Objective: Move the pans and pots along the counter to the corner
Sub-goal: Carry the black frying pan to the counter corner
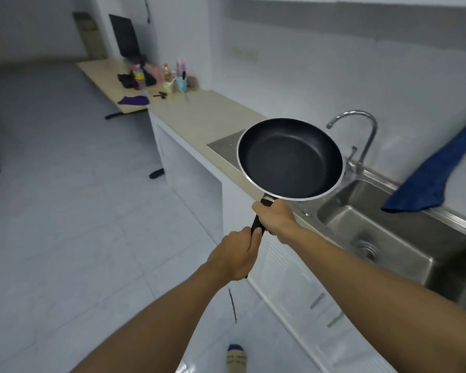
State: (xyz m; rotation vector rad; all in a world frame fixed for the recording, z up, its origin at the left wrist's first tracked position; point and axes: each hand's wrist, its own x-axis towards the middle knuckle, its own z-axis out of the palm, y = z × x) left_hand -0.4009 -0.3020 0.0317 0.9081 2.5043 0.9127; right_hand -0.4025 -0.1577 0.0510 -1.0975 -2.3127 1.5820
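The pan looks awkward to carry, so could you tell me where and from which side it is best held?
By its black handle, from the near side: it sticks out toward the person from the round pan. Right hand up by the bowl and left hand at the handle's end keep it level.

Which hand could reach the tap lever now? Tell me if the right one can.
Probably not as things stand: the right hand and the left hand both grip the frying pan handle, and the pan hangs between them and the tap.
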